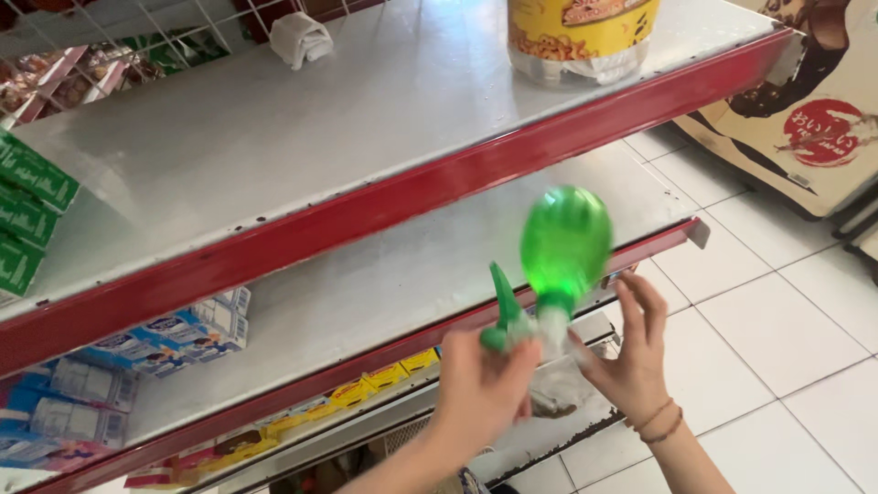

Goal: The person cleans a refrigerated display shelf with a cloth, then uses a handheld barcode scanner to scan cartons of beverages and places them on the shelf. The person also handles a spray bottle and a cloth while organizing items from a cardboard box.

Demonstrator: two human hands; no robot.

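A green spray bottle (564,242), motion-blurred, is tipped with its round body up and its green trigger head (503,306) down. My left hand (480,389) is closed around the trigger head and neck. My right hand (631,352) is just right of the neck with its fingers spread, a thin band on the wrist. A crumpled greyish cloth (560,389) shows between the two hands; which hand holds it I cannot tell. All of this is in front of the middle shelf (366,284).
The grey metal shelves have red front edges (412,187). The top shelf carries a yellow-labelled jar (581,37), a white crumpled cloth (300,37) and green packs (27,210). Blue-white cartons (137,357) and yellow packs (384,375) lie lower. A cardboard box (805,101) stands on white tiles.
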